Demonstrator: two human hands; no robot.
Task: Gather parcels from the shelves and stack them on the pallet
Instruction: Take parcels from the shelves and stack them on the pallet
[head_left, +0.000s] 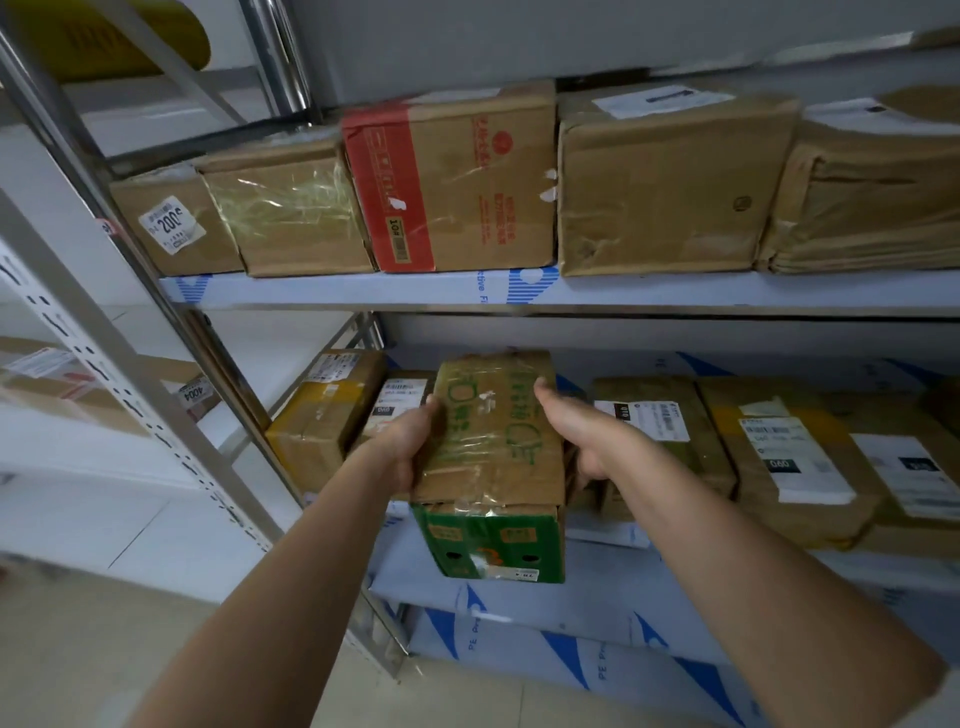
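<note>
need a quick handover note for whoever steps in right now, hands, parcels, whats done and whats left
Left hand grips the left side of the green-printed box; right hand holds its right side.
The box sticks out past the front edge of the lower shelf, part pulled out.
Other parcels sit either side of it, and a row of five fills the upper shelf.
Pallet not in view, so what is stacked cannot be told.
Left: carry this box to the pallet, then fetch the rest.

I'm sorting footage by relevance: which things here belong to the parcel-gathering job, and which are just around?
In the job: green-printed box, gripped by left hand and right hand; red-ended box; labelled parcels; shelf.

Just around: ladder, yellow item, floor.
</note>
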